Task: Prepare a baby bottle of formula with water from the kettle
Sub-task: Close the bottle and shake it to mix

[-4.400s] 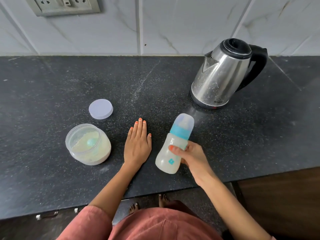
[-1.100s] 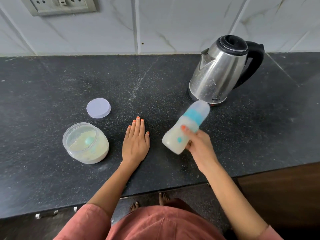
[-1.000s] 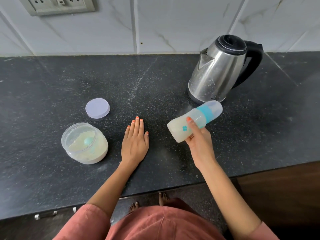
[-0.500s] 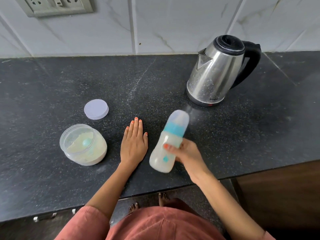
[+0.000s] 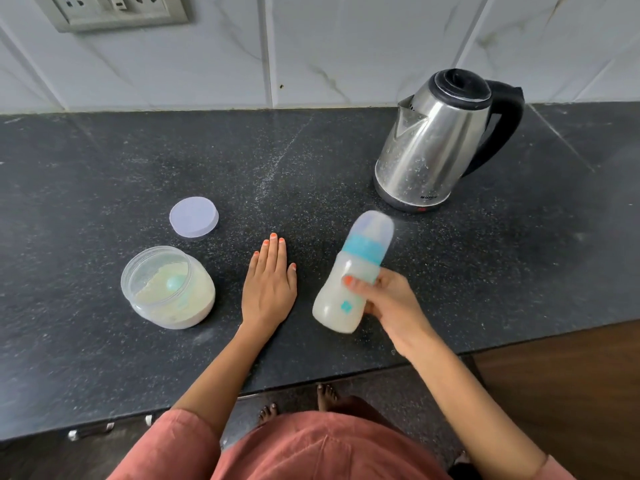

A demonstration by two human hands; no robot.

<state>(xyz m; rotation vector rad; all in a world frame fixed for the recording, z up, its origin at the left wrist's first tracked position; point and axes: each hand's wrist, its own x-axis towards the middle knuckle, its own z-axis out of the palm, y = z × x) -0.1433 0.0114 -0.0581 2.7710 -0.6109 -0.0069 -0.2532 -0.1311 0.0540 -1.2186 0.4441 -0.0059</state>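
A speckled black stone counter [image 5: 138, 161] runs below a white, veined tile wall [image 5: 346, 46], where a socket plate [image 5: 114, 8] sits at upper left. A brown wooden cabinet front [image 5: 571, 393] shows at lower right.

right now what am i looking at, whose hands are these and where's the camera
No machine: these are a person's two bare hands, filmed by one camera worn on the head, looking down at a dark counter. The right hand grips a capped baby bottle of milky liquid, tilted. The left hand lies flat on the counter, holding nothing. Left of it stands an open jar of pale powder with its lid lying behind. A steel kettle stands at the back right.
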